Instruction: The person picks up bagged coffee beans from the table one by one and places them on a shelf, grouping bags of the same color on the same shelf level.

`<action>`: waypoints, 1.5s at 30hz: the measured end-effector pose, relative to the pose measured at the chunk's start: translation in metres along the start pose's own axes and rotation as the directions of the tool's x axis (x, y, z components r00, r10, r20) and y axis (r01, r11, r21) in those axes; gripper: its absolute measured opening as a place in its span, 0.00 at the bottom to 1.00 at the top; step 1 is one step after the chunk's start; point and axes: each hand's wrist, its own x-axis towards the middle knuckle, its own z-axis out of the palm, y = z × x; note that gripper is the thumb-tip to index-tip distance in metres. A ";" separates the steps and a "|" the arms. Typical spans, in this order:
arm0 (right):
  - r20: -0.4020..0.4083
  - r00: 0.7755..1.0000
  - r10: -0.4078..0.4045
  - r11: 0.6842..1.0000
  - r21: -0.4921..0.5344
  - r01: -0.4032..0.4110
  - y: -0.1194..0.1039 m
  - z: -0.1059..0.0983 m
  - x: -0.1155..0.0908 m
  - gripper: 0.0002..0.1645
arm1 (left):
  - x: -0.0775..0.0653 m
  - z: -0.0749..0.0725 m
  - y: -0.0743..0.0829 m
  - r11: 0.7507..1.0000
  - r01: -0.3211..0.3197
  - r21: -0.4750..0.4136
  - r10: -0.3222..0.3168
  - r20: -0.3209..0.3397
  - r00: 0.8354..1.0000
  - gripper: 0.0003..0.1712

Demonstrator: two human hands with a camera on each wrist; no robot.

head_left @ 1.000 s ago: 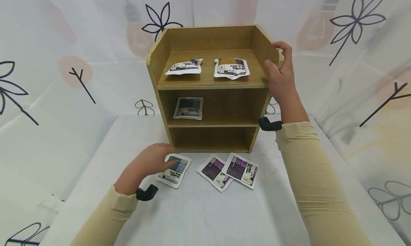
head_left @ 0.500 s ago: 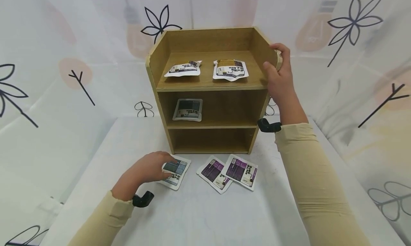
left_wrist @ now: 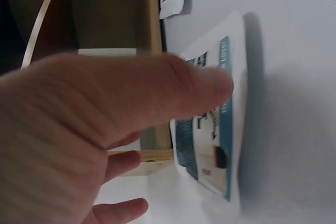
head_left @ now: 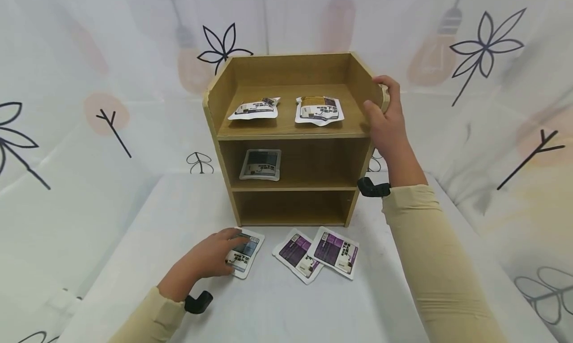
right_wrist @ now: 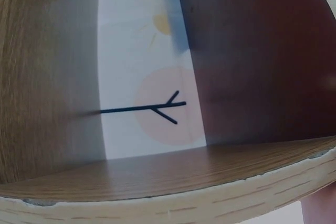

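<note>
My left hand is over a blue-and-white sachet lying on the table before a small wooden shelf. In the left wrist view the thumb reaches across the printed face to the far edge of that sachet, while the other fingers are spread beyond it. My right hand grips the upper right side panel of the shelf, thumb inside and fingers round the outer edge. The wooden edge fills the bottom of the right wrist view.
Two purple sachets, one partly under the other, lie right of the blue one. On the top board sit a left packet and a right packet. A dark sachet stands in the middle compartment. A patterned cloth hangs behind.
The left hand has drawn back a little, then lowered over the blue sachet with its fingers spread across it. The right hand keeps its grip. The head view has tilted slightly upward.
</note>
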 end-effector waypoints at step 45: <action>-0.007 0.999 -0.041 0.999 0.019 0.041 0.004 0.000 0.000 0.28 | -0.011 0.021 -0.002 0.991 -0.117 0.072 0.124 -0.102 0.987 0.21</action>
